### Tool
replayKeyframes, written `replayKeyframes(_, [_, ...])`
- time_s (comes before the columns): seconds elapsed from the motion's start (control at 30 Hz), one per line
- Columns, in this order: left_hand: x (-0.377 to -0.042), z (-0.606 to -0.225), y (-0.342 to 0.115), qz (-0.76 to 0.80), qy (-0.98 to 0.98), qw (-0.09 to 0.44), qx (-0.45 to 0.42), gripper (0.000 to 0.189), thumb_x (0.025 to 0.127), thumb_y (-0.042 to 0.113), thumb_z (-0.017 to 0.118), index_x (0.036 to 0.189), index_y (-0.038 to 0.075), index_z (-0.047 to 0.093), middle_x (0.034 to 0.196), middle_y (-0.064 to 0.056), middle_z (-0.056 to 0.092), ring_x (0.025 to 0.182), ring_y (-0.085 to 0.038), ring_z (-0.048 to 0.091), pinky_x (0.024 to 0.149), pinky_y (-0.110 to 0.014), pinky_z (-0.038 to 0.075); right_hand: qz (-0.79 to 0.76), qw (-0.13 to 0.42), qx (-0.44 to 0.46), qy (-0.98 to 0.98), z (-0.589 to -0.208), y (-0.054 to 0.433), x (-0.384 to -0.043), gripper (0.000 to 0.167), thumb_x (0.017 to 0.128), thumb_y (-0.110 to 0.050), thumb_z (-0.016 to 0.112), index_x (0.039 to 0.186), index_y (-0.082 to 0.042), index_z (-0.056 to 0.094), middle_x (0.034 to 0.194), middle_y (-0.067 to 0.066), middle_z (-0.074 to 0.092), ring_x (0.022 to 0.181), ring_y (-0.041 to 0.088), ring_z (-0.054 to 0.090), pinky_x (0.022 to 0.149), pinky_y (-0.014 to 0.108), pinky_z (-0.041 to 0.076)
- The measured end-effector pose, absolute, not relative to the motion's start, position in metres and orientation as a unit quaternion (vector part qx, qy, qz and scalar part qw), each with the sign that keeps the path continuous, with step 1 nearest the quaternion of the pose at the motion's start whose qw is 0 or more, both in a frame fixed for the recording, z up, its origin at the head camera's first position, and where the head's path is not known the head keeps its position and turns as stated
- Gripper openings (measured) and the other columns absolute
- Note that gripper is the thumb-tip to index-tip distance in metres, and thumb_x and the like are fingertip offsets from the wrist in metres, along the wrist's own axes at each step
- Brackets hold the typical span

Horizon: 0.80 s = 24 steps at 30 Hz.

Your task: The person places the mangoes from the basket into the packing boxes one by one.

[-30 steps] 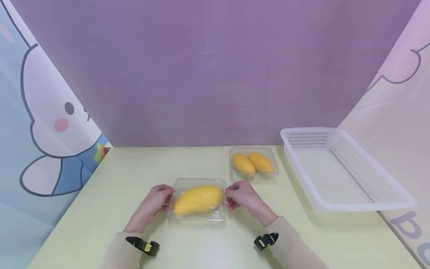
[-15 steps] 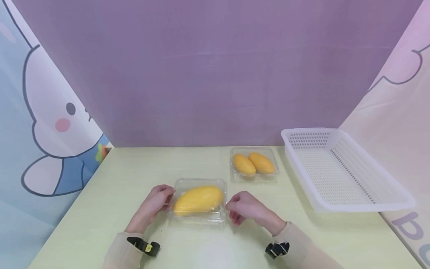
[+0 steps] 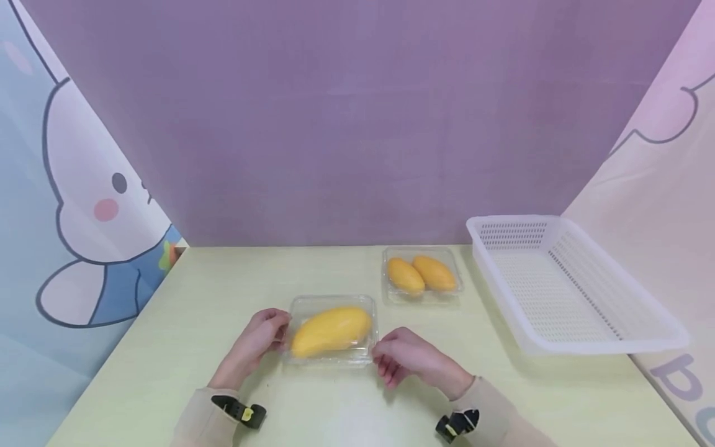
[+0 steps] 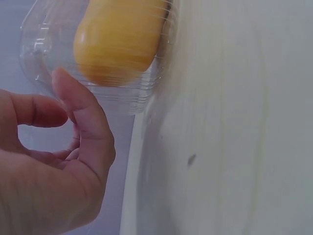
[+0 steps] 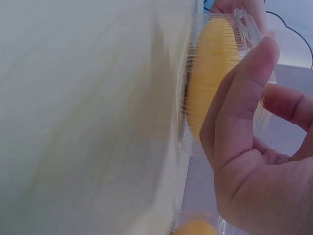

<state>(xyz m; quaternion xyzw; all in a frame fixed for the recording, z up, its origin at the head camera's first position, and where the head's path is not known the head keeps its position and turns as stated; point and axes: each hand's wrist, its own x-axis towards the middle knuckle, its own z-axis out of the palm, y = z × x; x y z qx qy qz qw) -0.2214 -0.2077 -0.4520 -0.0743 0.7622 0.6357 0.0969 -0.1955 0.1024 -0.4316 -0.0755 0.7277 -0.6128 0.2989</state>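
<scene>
A clear plastic clamshell box sits on the table with a large yellow mango inside, and its lid looks closed over the fruit. At the box's left edge my left hand pinches the rim between thumb and fingers. My right hand pinches the rim near the front right corner. The right wrist view shows the thumb and a finger on either side of the clear rim. In the left wrist view the rounded end of the mango shows through the plastic.
Behind and to the right stands a second clear box holding two smaller yellow mangoes. A white perforated basket lies along the table's right side. A purple panel rises at the table's back edge.
My right hand has slid down the box's right side toward its front corner, coming off the edge slightly midway. The left hand stays at the left edge.
</scene>
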Motion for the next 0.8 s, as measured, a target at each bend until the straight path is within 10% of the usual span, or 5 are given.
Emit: replayKeyframes(0.8, [-0.232, -0.450, -0.205, 0.622, 0.775, 0.076, -0.085, 0.028, 0.104, 0.015, 0.048, 0.120, -0.007, 0.054, 0.084, -0.007, 0.054, 0.074, -0.019, 0.053, 0.064, -0.029, 0.050, -0.638, 0.258, -0.054, 0.723, -0.436, 0.094, -0.201, 0.013, 0.089, -0.007, 0.059, 0.078, 0.000, 0.059, 0.064, 0.004, 0.057, 0.050, 0.010, 0.054, 0.047, 0.021, 0.051])
